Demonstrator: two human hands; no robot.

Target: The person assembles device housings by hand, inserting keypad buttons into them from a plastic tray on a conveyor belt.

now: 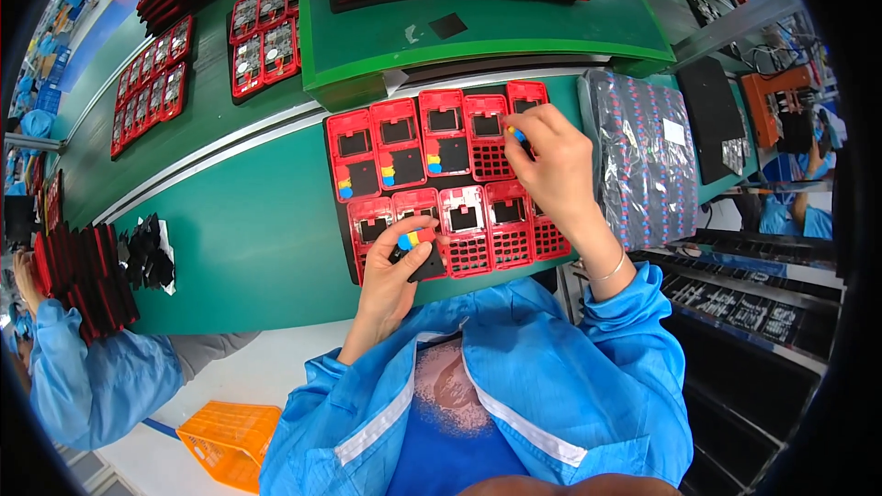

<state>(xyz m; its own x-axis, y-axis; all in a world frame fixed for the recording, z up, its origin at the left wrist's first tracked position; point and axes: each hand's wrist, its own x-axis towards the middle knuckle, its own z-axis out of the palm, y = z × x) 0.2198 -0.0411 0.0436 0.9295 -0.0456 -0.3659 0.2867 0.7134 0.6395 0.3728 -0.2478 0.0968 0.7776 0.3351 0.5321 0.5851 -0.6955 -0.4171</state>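
Observation:
Two rows of red phone housings point(468, 255) lie on a black tray in front of me. Each has a dark window; several show bare key holes, while others at the left of the far row hold black keypads point(360, 176) with coloured keys. My left hand point(381, 283) is closed on a black keypad point(410, 241) with blue, yellow and red keys, above the near row; whether it holds more than one I cannot tell. Over the far row's right end, my right hand point(559, 163) pinches a keypad point(516, 133), mostly hidden, with yellow and blue showing.
A clear-wrapped grey package point(640, 161) lies right of the tray. Beyond stands a green raised shelf point(487, 32) bearing more red housings. At left are stacked red housings point(87, 271), black pieces point(149, 253) and a co-worker's blue sleeve point(101, 372). An orange crate point(230, 441) stands below.

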